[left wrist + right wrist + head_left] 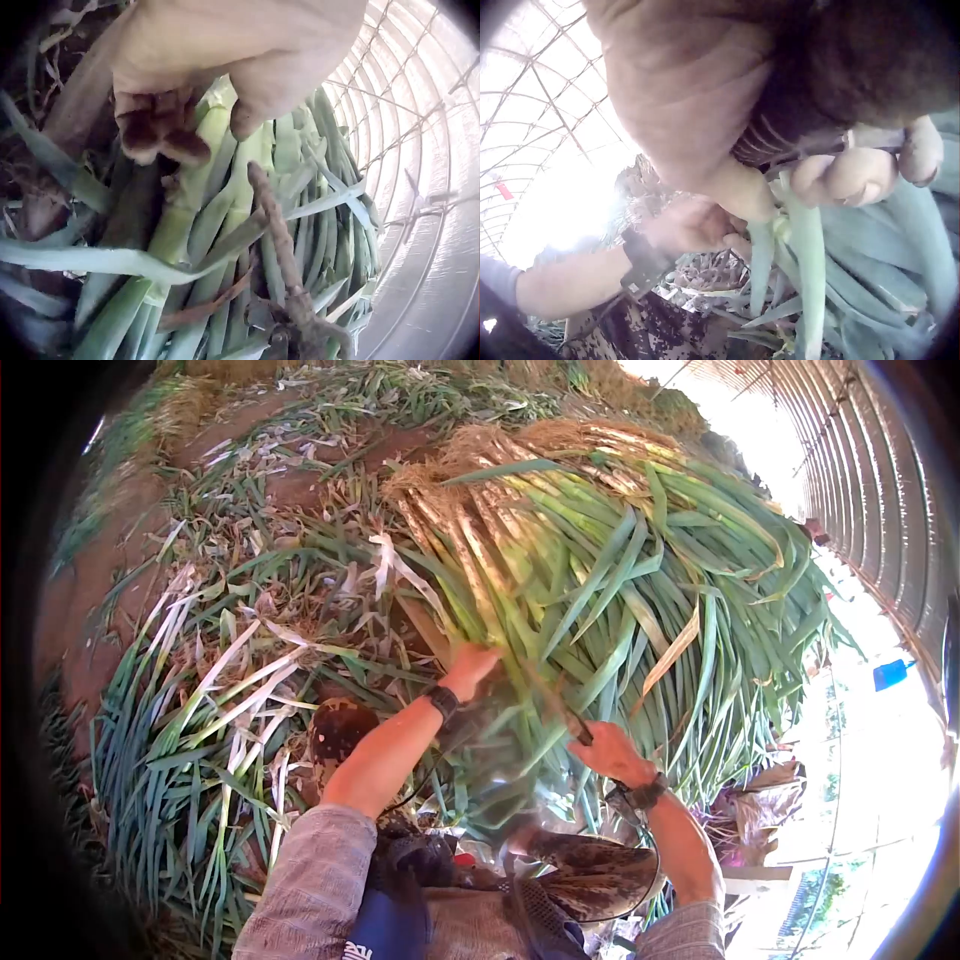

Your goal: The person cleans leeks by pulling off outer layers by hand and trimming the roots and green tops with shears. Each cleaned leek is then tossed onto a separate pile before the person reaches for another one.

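Observation:
In the head view my left hand (470,672) is at the near side of a big heap of leeks (690,550), gripping leek stalks just below their pale shafts. The left wrist view shows its fingers curled round a thick green leek (187,180), thumb on the other side. To its right, my right hand (615,753) grips a tool by a dark ribbed handle (780,142). The tool's narrow rusty end (279,232) points toward the left hand and lies over the leaves in the left wrist view; the tool's exact kind I cannot tell. Leaves hang below the right fingers.
Trimmed leeks (150,790) lie in a loose pile at the left. Peeled leaf scraps (270,550) cover the soil beyond. A wooden strip (425,630) shows beside the left hand. My knee (590,875) in patterned trousers is close below. A curved, ribbed wall (880,490) stands at the right.

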`<state>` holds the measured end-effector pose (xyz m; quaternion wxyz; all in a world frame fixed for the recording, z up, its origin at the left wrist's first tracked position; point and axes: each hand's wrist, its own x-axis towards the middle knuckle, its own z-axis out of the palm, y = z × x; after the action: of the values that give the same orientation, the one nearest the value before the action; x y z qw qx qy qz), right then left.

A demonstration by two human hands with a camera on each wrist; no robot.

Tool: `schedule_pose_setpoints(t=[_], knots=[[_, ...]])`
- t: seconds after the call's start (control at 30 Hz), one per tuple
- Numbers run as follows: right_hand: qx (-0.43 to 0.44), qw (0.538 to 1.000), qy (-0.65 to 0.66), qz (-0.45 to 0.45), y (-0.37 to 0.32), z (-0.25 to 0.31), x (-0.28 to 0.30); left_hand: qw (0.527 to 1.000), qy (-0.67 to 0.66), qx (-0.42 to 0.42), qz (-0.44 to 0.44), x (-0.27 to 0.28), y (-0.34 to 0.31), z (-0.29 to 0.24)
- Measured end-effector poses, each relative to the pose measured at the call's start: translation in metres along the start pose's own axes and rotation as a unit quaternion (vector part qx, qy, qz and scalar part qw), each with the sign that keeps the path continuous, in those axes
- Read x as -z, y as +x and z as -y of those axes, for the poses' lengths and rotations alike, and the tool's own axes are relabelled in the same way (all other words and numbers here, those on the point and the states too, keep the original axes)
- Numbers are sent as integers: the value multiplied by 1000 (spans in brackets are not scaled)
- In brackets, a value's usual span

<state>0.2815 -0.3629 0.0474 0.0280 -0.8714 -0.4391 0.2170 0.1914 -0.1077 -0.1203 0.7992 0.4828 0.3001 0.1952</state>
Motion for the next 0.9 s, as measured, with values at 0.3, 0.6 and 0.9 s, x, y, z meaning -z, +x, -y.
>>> schedule_pose_setpoints(t=[0.3,0.6,0.9], knots=[[-26,999,-44,-19,21,18,-5,982,-120,138,-55,-19,-38,-3],[-11,997,-80,-12,61,50,8,984,104,-63,-134,-16,-15,27],[36,996,-76,40,50,47,20,942,202,-154,-219,-11,-16,-2]])
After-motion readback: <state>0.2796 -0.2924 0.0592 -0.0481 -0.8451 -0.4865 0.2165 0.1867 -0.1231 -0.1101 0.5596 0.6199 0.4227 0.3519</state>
